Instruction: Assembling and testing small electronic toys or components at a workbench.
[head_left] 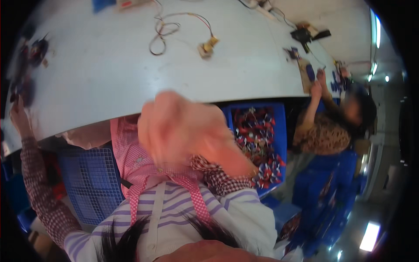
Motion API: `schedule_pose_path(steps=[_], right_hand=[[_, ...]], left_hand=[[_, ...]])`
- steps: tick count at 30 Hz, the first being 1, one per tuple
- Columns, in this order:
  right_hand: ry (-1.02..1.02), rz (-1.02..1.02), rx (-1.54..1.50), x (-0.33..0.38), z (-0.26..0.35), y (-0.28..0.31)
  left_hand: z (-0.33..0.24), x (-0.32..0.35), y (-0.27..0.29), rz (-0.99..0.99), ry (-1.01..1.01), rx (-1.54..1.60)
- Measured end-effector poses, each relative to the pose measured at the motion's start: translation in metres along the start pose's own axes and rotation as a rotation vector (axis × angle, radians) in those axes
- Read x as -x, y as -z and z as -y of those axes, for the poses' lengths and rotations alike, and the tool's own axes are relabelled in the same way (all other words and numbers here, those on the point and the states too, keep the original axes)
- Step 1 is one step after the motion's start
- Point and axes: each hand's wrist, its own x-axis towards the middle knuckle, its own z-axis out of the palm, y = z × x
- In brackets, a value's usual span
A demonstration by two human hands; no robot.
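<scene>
Evidently, work was underway: your left hand was at the dark parts on the left of the surface, its grip too unclear to tell. Your right hand, blurred, hung before your apron, seemingly curled; whether it pinched anything, I couldn't tell. Many small parts lay in the right-hand bin; how many were finished couldn't be judged. No writing was readable.

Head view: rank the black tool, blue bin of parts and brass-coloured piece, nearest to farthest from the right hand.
1. Blue bin of parts, just right of the right hand.
2. Brass-coloured piece, upper middle.
3. Black tool, upper right.
</scene>
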Motion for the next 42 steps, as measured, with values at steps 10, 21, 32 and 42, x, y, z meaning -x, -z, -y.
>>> schedule_pose_path(steps=[10, 21, 32, 42], right_hand=[[0.422, 0.038, -0.065, 0.036, 0.047, -0.038], [0.473, -0.034, 0.031, 0.041, 0.02, -0.038], [0.426, -0.08, 0.041, 0.027, -0.009, -0.032], [0.376, -0.108, 0.037, 0.036, 0.053, -0.03]], left_hand=[[-0.314, 0.204, -0.057, 0.574, -0.615, 0.646], [-0.42, 0.209, -0.133, 0.416, -0.783, 0.904], [-0.39, 0.179, -0.172, 0.226, -0.664, 0.852], [-0.383, 0.177, -0.167, 0.396, -0.45, 0.931]])
